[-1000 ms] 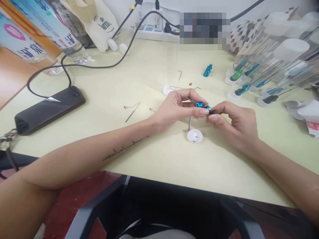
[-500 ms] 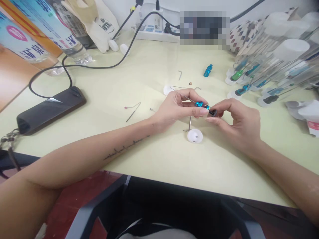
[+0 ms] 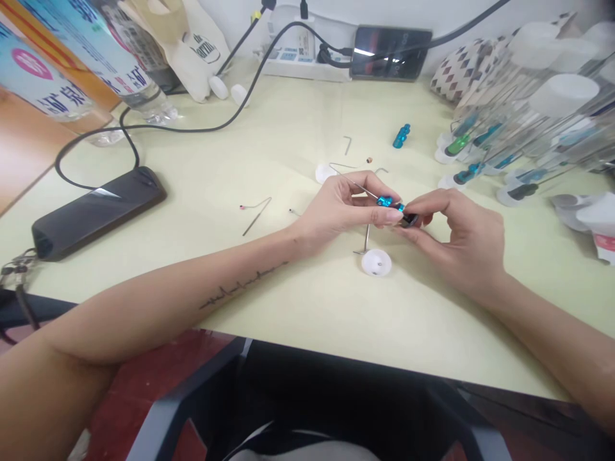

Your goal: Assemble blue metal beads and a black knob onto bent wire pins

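My left hand pinches a small blue metal piece threaded on a thin wire that slants up to the left. My right hand meets it from the right, thumb and forefinger closed on a small black part at the end of the blue piece. Both hands hover just above the pale yellow table. Right below them a white cap with a short metal pin stands on the table.
A black phone with a cable lies at left, and bottles stand at the far left. Bent wires, a small hex key and a blue fitting lie on the table. Clear tubes with white caps crowd the right. A power strip and another phone sit at the back.
My right hand has shifted slightly, its fingers turning on the black part. My left hand holds still.
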Demonstrator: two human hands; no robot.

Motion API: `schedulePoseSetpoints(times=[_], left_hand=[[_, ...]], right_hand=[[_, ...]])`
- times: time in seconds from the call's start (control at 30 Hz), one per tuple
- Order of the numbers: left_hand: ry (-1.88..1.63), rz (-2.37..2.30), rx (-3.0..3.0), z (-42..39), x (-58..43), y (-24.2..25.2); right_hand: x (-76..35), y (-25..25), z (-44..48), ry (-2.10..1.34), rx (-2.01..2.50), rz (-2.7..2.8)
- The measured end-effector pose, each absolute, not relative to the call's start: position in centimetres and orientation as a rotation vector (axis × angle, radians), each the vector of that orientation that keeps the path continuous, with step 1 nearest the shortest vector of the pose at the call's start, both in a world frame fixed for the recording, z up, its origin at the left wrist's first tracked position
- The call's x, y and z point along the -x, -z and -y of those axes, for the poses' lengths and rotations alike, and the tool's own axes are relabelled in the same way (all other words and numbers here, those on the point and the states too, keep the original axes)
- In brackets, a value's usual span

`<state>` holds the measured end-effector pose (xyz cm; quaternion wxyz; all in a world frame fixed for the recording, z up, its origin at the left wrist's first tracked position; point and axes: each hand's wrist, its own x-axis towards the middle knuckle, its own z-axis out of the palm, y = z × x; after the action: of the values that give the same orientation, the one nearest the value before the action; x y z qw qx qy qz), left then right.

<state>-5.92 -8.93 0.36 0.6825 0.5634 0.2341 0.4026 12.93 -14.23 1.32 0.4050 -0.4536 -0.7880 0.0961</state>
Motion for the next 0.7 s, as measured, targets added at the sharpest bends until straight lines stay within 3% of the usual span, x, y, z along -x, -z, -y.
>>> schedulePoseSetpoints(times=[0.33,0.7], left_hand=[[-0.888,-0.495,-1.298,8.96,6.00,-0.41],[-0.927,-0.534,-1.262,8.81,5.97,-0.31]], right_hand=[[-13.30,-1.50,14.22,-0.522,1.173,2.073],[-13.22,-1.22,14.31,-0.534,1.247,1.948]])
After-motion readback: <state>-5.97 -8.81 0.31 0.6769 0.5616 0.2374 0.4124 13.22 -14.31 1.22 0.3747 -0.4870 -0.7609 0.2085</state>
